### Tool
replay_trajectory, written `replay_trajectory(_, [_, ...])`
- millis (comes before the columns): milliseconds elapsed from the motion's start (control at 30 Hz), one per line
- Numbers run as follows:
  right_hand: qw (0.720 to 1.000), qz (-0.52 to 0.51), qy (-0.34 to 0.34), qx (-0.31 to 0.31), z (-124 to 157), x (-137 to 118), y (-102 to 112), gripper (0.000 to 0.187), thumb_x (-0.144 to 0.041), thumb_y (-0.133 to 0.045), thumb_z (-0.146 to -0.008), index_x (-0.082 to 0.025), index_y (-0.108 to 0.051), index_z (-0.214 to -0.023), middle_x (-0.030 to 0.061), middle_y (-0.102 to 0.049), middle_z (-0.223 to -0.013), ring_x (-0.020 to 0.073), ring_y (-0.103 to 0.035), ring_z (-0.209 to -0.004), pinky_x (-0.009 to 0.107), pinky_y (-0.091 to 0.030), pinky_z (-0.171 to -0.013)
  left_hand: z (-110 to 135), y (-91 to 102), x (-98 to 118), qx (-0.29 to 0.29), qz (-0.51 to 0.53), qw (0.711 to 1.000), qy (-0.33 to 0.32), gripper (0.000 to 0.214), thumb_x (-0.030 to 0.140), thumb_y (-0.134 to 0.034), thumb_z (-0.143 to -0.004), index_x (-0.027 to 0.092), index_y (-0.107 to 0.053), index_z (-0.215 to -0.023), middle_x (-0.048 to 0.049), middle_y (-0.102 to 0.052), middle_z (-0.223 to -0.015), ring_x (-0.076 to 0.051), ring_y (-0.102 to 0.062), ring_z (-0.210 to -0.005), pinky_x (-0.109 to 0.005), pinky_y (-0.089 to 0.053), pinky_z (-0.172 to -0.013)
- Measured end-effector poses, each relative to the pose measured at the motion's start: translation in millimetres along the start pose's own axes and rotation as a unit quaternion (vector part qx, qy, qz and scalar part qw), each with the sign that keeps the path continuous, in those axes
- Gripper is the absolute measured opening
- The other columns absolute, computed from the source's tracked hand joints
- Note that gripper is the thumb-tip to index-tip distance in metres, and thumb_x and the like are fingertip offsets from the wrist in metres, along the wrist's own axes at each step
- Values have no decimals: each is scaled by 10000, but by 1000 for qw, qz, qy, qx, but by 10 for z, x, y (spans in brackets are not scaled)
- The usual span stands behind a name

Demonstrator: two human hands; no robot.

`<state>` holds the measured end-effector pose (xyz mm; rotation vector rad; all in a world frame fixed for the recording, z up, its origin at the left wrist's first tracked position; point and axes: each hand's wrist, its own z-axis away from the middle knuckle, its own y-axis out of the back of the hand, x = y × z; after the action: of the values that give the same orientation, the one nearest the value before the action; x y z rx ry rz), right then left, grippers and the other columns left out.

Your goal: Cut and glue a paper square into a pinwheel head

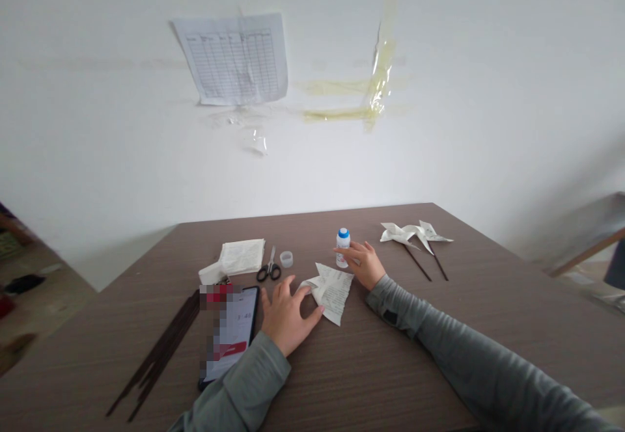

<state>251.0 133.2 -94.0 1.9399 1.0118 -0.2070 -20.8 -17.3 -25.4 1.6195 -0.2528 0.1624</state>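
Sticks: a bundle of thin dark sticks (161, 354) lies on the surface (351, 380) at the far left.
Beside them: a phone (229, 334), a stack of printed paper (241, 256), black-handled scissors (269, 268) and a small translucent cap (286, 259).
Left grip (288, 315): spread flat on the surface, pinching nothing, my fingertips at the sheet's left corner.
Folded paper (332, 292): lies flat between my two grips, pointed and printed; light, soft and easily creased, so I'd take it by a folded edge.
Right grip (365, 264): fingers loosely open, just past the sheet's upper corner.
White bottle (343, 246): upright, blue-capped, beside my right fingers.
Far right: two paper pinwheels (415, 233) on sticks.
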Motion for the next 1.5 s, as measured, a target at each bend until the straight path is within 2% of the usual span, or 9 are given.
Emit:
replay_trajectory(100, [1000, -5, -4, -7, 1, 9, -17, 459, -153, -725, -1117, -425, -1029, -1329, 82, -971, -1473, 386, -886, -1450, 728, -604, -1405, 0, 10, 4, -7, -6, 1000, 4, 527, 505, -866, -1136, 352, -939, -1636, -196, -682, -1963, -520, -593, -1857, -891, -338, -1577])
replay_trajectory(200, [999, -47, 3, -4, 1, 13, -25, 440, -176, -725, -1117, -405, -1033, -1331, 90, -959, -1513, 376, -892, -1439, 645, -667, -1346, 5, 41, 36, -18, -16, 1000, 11, 525, 489, -862, -1150, 357, -930, -1653, -194, -668, -1983, -503, -585, -1874, -884, -337, -1581])
replay_trajectory(367, [989, -130, 3, 76, -5, 6, 1, 278, -271, -800, -1061, -359, -1037, -1175, 124, -896, -1633, 416, -819, -1579, 631, -678, -1345, 18, 80, 68, -12, -21, 1000, 15, 505, 483, -885, -1140, 370, -942, -1628, -181, -686, -1971, -487, -609, -1858, -870, -366, -1575])
replay_trajectory(533, [972, -163, -24, 169, -18, -2, 73, 127, -348, -833, -1024, -332, -959, -1028, 153, -909, -1448, 425, -839, -1409, 692, -692, -1292, 22, 107, 66, -19, -18, 1000, 18, 514, 474, -859, -1154, 340, -937, -1644, -200, -663, -1986, -508, -582, -1874, -880, -348, -1579])
replay_trajectory(633, [966, -174, -57, 183, -30, 12, 80, 155, -413, -874, -979, -314, -922, -1088, 147, -908, -1324, 424, -854, -1297, 685, -723, -1217, 21, 103, 54, -25, -12, 999, 18, 526, 471, -839, -1162, 332, -928, -1662, -209, -643, -2001, -512, -565, -1887, -880, -327, -1587])
replay_trajectory(800, [964, -202, -99, 142, -30, 53, -13, 361, -463, -942, -939, -302, -918, -1261, 128, -955, -1274, 380, -896, -1170, 594, -748, -1114, 16, 63, 26, -1, -3, 1000, 17, 497, 459, -897, -1111, 359, -964, -1594, -185, -697, -1953, -522, -620, -1843, -848, -386, -1577])
replay_trajectory(933, [962, -223, -128, 93, -47, 83, -135, 480, -495, -1016, -906, -294, -922, -1332, 133, -984, -1294, 394, -926, -1203, 613, -761, -1116, 18, 56, 24, 6, -2, 1000, 10, 478, 450, -908, -1108, 346, -973, -1570, -198, -717, -1931, -526, -634, -1822, -881, -394, -1556])
replay_trajectory(1233, [906, -368, -201, 67, -238, 74, -239, 579, -529, -1178, -676, -286, -930, -1141, 118, -1006, -1142, 403, -968, -1050, 633, -822, -1005, 10, 30, -5, 5, 8, 1000, 8, 489, 448, -906, -1105, 333, -969, -1576, -208, -710, -1935, -558, -624, -1824, -925, -376, -1546])
replay_trajectory(1500, [902, -394, -172, 27, -592, -31, -297, 634, -584, -1240, -555, -250, -953, -1011, 87, -993, -968, 419, -982, -963, 639, -823, -992, 2, 62, -31, -19, -21, 999, 19, 553, 486, -842, -1122, 332, -934, -1645, -197, -671, -1970, -527, -587, -1859, -839, -331, -1599])
